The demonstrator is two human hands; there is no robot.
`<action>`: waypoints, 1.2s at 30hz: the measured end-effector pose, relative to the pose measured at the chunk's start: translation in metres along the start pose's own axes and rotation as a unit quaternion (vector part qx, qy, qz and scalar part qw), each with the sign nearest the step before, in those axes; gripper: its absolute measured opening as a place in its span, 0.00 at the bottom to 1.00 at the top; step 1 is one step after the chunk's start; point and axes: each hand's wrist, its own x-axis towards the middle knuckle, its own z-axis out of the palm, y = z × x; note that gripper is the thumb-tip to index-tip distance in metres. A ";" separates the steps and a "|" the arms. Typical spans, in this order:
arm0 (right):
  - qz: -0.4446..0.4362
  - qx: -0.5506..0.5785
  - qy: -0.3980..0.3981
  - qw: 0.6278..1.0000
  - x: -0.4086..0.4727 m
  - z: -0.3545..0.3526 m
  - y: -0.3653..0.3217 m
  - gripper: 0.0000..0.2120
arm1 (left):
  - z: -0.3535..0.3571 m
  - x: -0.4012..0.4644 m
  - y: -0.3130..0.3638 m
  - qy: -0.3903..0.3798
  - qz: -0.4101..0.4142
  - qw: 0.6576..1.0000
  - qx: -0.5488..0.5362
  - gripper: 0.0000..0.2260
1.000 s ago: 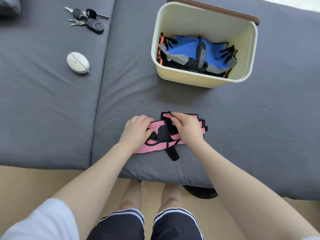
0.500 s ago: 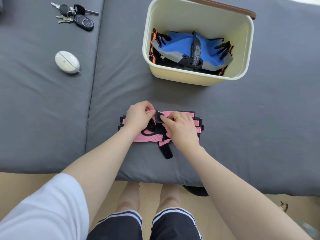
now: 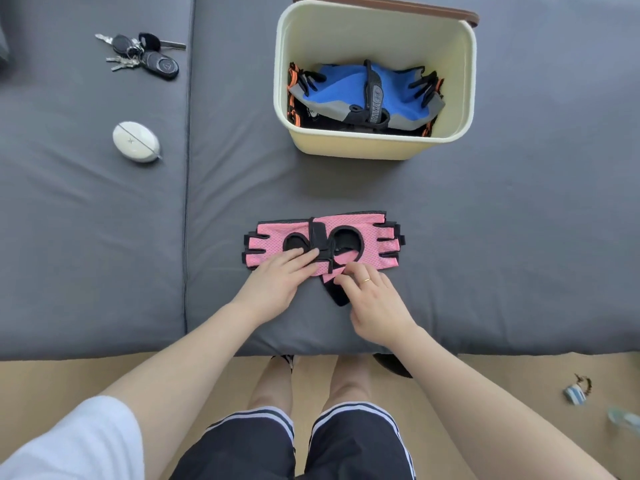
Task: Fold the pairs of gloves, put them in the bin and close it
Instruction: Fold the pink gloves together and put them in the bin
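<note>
A pair of pink and black fingerless gloves [image 3: 367, 242] lies spread flat on the grey cushion, fingers pointing left and right, wrists meeting in the middle. My left hand [image 3: 273, 282] presses its fingertips on the black strap at the centre. My right hand [image 3: 374, 299] pinches the gloves' near edge, over a black strap end that hangs toward me. The cream bin [image 3: 370, 147] stands open behind them with a blue and grey glove pair [image 3: 349, 90] inside on top of orange-trimmed ones. Its brown lid [image 3: 391, 6] shows behind the far rim.
A bunch of keys [image 3: 145, 55] and a white oval case [image 3: 136, 142] lie on the left cushion. A seam [image 3: 188, 168] splits the two grey cushions. My legs and the tan floor are below the cushion edge; a small blue-white object [image 3: 575, 393] lies on the floor at right.
Both hands slid from the top of the gloves toward me to the near edge, uncovering the pink pair, which now lies spread out flat.
</note>
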 end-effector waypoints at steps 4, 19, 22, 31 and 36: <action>0.026 -0.033 0.017 0.999 -0.001 0.011 -0.004 0.18 | 0.002 0.005 0.003 -0.010 -0.043 0.994 -0.096 0.23; 0.279 0.274 -0.001 0.920 0.060 -0.012 -0.015 0.09 | -0.012 0.017 0.001 -0.048 -0.212 0.885 -0.411 0.24; 0.327 0.278 -0.003 0.903 0.068 -0.008 -0.020 0.09 | -0.014 0.019 0.001 -0.024 -0.229 0.873 -0.430 0.22; 0.434 0.163 -0.096 0.881 0.098 -0.017 -0.018 0.13 | -0.008 0.018 0.004 -0.036 -0.195 0.915 -0.351 0.21; 0.227 -0.024 0.016 0.973 0.088 -0.024 -0.017 0.20 | -0.017 0.010 0.017 0.043 -0.193 0.930 -0.310 0.14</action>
